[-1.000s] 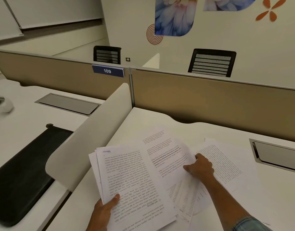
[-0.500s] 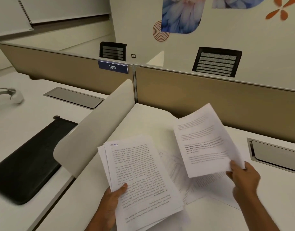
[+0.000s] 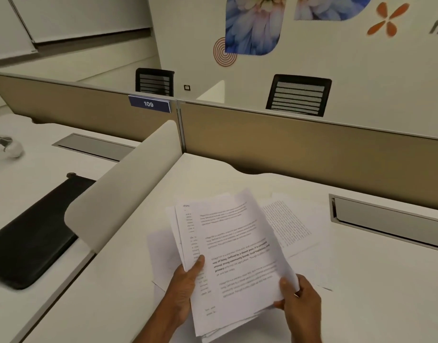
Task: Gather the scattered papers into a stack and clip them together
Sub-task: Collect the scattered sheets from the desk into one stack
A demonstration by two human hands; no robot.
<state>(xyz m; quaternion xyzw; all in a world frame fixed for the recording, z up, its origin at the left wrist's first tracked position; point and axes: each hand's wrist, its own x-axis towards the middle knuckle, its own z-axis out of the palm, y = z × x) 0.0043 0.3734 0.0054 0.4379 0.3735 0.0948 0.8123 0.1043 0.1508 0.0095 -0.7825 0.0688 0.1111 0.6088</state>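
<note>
A stack of printed papers (image 3: pixel 235 258) is held above the white desk (image 3: pixel 361 305), tilted slightly to the right. My left hand (image 3: pixel 185 288) grips its lower left edge with the thumb on top. My right hand (image 3: pixel 299 300) grips its lower right corner. One printed sheet (image 3: pixel 289 226) still lies flat on the desk to the right of the stack, with more white paper (image 3: pixel 321 273) under it. Another white sheet (image 3: pixel 161 253) lies on the desk under the stack's left side. No clip is visible.
A curved white side divider (image 3: pixel 119 201) stands to the left, and a tan partition (image 3: pixel 312 149) with a "109" label (image 3: pixel 149 104) runs along the back. A grey cable hatch (image 3: pixel 386 219) sits at the right. A black pad (image 3: pixel 32 236) lies on the neighbouring desk.
My right hand lifted a printed sheet off the desk, carried it left and laid it on top of the stack in my left hand. Both hands now hold the stack.
</note>
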